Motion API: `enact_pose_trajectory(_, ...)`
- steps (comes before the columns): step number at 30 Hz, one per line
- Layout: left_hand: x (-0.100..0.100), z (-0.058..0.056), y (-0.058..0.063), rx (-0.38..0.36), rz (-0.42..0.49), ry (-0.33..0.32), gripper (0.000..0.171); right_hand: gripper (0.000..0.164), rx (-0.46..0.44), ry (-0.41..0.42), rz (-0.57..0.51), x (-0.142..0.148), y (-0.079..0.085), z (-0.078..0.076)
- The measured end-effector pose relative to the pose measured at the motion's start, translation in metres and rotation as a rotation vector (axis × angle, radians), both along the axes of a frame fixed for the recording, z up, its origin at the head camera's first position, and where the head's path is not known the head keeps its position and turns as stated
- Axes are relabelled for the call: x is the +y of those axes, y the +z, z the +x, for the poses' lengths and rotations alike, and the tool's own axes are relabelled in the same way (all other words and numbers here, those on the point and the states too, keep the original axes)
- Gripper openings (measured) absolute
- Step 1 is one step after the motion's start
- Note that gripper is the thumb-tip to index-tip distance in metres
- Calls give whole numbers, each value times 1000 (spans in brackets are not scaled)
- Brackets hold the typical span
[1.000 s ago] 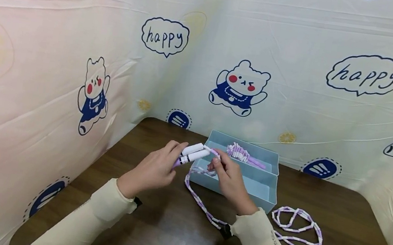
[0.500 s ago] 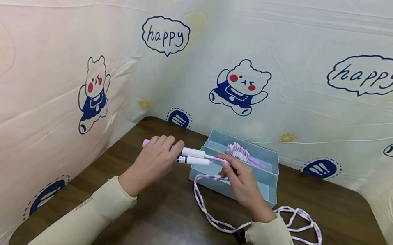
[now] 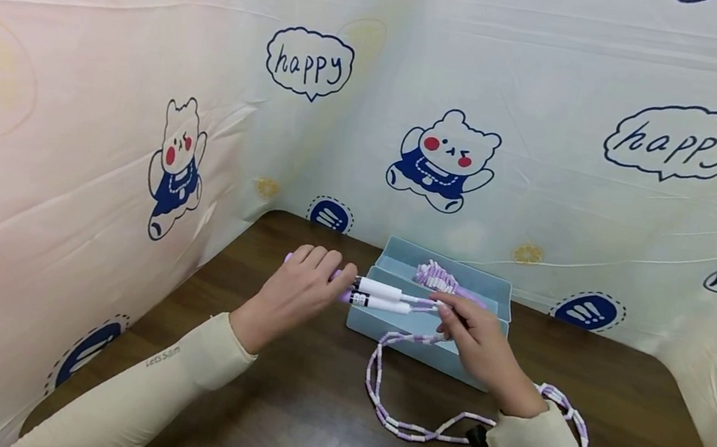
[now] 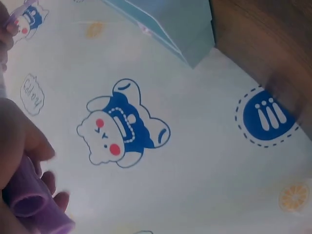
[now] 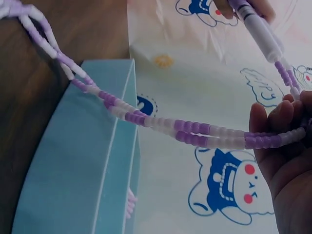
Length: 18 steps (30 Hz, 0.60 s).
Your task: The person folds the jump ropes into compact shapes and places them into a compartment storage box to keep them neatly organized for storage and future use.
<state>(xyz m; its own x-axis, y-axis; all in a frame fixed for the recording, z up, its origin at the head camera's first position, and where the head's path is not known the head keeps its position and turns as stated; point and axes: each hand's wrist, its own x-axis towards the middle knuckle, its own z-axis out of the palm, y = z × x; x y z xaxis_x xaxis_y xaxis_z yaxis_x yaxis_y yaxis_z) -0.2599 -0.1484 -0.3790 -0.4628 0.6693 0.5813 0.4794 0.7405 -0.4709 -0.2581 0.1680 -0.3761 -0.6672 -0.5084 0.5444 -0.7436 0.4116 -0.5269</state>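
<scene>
My left hand grips the two purple-and-white handles of a beaded jump rope side by side. Their hollow purple ends show in the left wrist view. Just past the white handle tips, my right hand pinches the doubled strands of purple and white beads. In the right wrist view the doubled beaded strands run leftward out of the right hand's fingers. From there they hang in a loop and trail over the table toward the right forearm.
A light blue two-compartment box stands on the brown table behind the hands. A second bundled jump rope lies in its rear compartment. Printed cloth surrounds the table at the back and left.
The right hand has moved right along the strands, away from the left hand. The handles have swung from slanted to nearly level, and the hanging loop has shifted right.
</scene>
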Motion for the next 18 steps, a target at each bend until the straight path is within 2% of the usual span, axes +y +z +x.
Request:
enact_pose_trajectory(5,8,1,1,-51,-43,-70,51,27,27,-28,10,17,1,-3)
enact_pose_trajectory(9,13,2,2,-62,-94,-56,56,28,8,-51,19,25,0,-4)
enact_pose_trajectory(13,15,2,2,-42,-100,-14,47,27,-65,-82,60,30,-2,-1)
enact_pose_trajectory(18,14,-2,5,29,-118,22,20,26,-155,-108,139,38,-4,2)
